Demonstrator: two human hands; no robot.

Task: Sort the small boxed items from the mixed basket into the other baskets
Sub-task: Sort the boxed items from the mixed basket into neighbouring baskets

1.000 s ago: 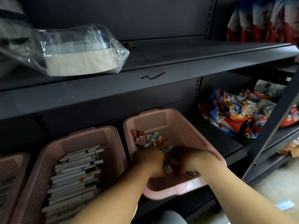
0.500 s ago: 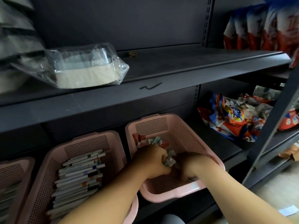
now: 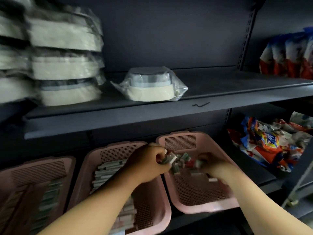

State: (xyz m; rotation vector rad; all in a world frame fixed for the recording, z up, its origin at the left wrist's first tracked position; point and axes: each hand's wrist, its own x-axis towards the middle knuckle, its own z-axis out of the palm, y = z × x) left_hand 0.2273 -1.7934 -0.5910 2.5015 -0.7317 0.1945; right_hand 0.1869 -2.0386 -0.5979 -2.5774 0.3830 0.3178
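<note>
Three pink perforated baskets stand side by side on the lower shelf. The right basket (image 3: pixel 184 139) holds a mixed heap of small green, white and red boxes (image 3: pixel 184 158) at its back. The middle basket (image 3: pixel 116 150) is filled with long white boxes laid in rows, and the left basket (image 3: pixel 39 168) holds similar long items. My left hand (image 3: pixel 149 162) grips a clutch of small boxes (image 3: pixel 169 158) above the rim between the middle and right baskets. My right hand (image 3: pixel 211 164) is down in the heap in the right basket, its fingers curled among the boxes; what they hold is hidden.
A dark metal shelf (image 3: pixel 220 99) juts out just above the baskets. On it sit a wrapped round container (image 3: pixel 150 87) and stacks of similar wrapped ones (image 3: pixel 64 65) at left. Colourful snack bags (image 3: pixel 271 143) lie right of the baskets, behind a shelf upright (image 3: pixel 303 168).
My left hand has lifted out of the right basket toward the middle one with small boxes in its grip. The camera has tilted up and turned left, showing more of the upper shelf.
</note>
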